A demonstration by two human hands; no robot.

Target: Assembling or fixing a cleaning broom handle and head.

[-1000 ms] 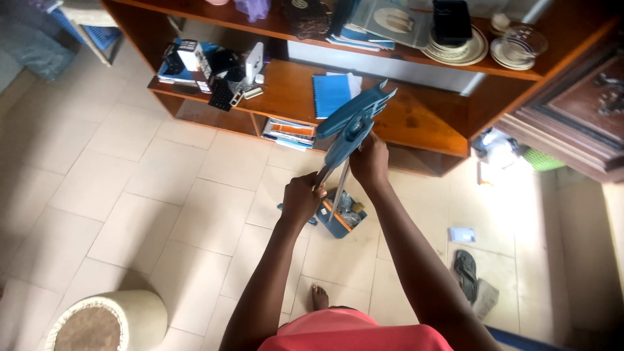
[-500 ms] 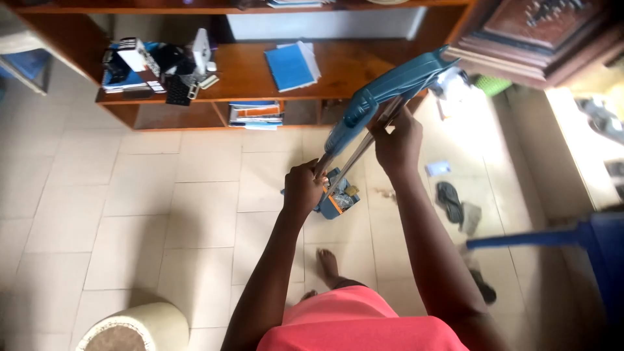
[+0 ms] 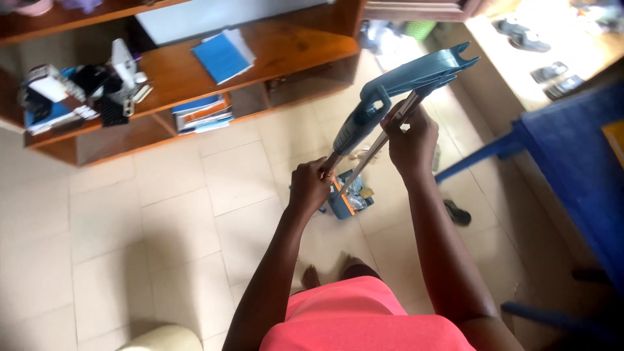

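Note:
I stand on a tiled floor holding two long-handled things upright. My left hand (image 3: 311, 185) grips the metal pole of a tool with a blue plastic handle (image 3: 403, 88). My right hand (image 3: 411, 140) is closed around a second thin metal pole (image 3: 364, 166) beside it. Both poles run down to a blue dustpan (image 3: 351, 200) with an orange edge on the floor, which holds some debris. My bare toes (image 3: 311, 276) show below, above my pink garment.
A wooden shelf unit (image 3: 286, 55) with books, a blue folder (image 3: 224, 55) and small items stands ahead. A blue table or chair (image 3: 572, 156) is at the right. A dark sandal (image 3: 458, 212) lies on the tiles. A cream stool (image 3: 162, 339) sits at the bottom left.
The view has swung right and tilted, so the shelf slid to the upper left and the blue furniture came in. Both hands keep their grips; the dustpan has stayed on the floor.

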